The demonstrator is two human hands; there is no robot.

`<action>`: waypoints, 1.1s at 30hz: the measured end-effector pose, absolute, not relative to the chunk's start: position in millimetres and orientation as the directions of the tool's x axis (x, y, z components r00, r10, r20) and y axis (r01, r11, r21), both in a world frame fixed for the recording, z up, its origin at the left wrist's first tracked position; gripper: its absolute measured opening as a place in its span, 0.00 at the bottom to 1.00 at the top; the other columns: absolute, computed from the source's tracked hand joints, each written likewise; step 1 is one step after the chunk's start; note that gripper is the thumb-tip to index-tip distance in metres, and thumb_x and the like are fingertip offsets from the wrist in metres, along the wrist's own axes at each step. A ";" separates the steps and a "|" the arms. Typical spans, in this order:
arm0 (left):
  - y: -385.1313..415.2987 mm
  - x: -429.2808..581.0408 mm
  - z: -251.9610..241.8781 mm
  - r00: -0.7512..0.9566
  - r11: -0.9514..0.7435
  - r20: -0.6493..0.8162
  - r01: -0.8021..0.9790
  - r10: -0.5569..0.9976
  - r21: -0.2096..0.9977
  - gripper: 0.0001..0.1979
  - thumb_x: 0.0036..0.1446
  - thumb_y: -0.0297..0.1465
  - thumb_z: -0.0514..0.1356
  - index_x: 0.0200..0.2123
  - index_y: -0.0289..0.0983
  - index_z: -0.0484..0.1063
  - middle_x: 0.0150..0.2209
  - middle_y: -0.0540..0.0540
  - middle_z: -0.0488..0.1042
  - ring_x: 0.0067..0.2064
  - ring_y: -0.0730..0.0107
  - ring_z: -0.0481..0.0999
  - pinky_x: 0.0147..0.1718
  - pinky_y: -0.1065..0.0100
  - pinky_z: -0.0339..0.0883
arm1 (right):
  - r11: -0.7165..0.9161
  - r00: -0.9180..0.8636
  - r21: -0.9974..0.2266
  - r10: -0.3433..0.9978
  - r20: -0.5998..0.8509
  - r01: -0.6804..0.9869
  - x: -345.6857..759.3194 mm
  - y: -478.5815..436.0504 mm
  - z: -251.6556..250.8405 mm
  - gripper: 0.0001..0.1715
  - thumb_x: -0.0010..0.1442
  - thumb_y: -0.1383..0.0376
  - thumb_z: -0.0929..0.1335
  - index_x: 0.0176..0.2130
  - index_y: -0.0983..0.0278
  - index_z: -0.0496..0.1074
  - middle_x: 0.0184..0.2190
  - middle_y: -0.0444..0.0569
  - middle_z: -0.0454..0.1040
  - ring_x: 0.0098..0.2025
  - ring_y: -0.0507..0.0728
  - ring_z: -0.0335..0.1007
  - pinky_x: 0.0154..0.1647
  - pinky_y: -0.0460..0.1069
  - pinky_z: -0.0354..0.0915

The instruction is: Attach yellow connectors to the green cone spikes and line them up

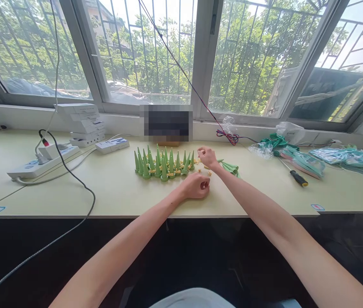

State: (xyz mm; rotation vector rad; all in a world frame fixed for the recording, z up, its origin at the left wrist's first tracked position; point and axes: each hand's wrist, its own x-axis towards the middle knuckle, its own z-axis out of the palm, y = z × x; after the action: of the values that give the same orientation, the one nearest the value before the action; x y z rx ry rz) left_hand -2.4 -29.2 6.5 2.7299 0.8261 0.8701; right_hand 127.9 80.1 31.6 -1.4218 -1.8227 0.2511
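Rows of pointed green cones [163,167] stand upright on the pale table, with small yellow pieces between them. My left hand [196,186] rests on the table just in front of their right end, its fingers curled in; whatever is inside the curl is hidden. Beyond it, my right hand [207,156] has its fingers bent together beside the rightmost cones, and I cannot make out what it holds. Loose yellow pieces [209,173] lie between the two hands. More green cones [230,167] lie on their sides to the right of my right wrist.
At the left are a power strip [45,161], a dark cable [88,192] running over the edge, and stacked white boxes [81,124]. A blurred-out dark object [168,123] stands behind the cones. On the right lie a screwdriver [298,178] and bagged teal cords [354,160].
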 end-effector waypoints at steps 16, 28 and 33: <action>-30.1 -2.7 6.7 0.668 -0.817 0.470 0.476 0.576 0.325 0.06 0.47 0.27 0.55 0.20 0.36 0.65 0.20 0.50 0.69 0.22 0.76 0.62 0.26 0.71 0.56 | 0.504 -0.437 -0.262 0.856 0.275 0.823 124.9 97.6 15.7 0.28 0.51 0.76 0.61 0.47 0.60 0.78 0.40 0.49 0.77 0.40 0.55 0.67 0.42 0.45 0.64; -30.6 -2.2 8.1 0.673 -0.821 0.470 0.466 0.571 0.329 0.06 0.47 0.26 0.55 0.20 0.36 0.67 0.19 0.50 0.69 0.21 0.75 0.63 0.26 0.70 0.57 | 0.448 -0.402 -0.273 0.892 0.208 0.851 133.8 89.5 24.5 0.24 0.51 0.77 0.64 0.46 0.60 0.76 0.41 0.47 0.78 0.42 0.54 0.68 0.39 0.44 0.60; -30.9 -2.3 9.0 0.677 -0.822 0.467 0.470 0.569 0.320 0.06 0.48 0.26 0.55 0.20 0.36 0.67 0.19 0.49 0.69 0.21 0.75 0.62 0.26 0.70 0.57 | 0.450 -0.401 -0.263 0.889 0.221 0.853 131.3 88.0 24.4 0.21 0.52 0.78 0.65 0.42 0.61 0.76 0.41 0.47 0.78 0.41 0.53 0.69 0.39 0.43 0.60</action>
State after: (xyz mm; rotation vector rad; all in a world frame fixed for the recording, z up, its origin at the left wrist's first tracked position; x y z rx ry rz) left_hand -2.3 -30.9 9.0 2.7154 0.8489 0.8434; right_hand 131.3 88.0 24.4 -1.4856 -2.3786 0.1536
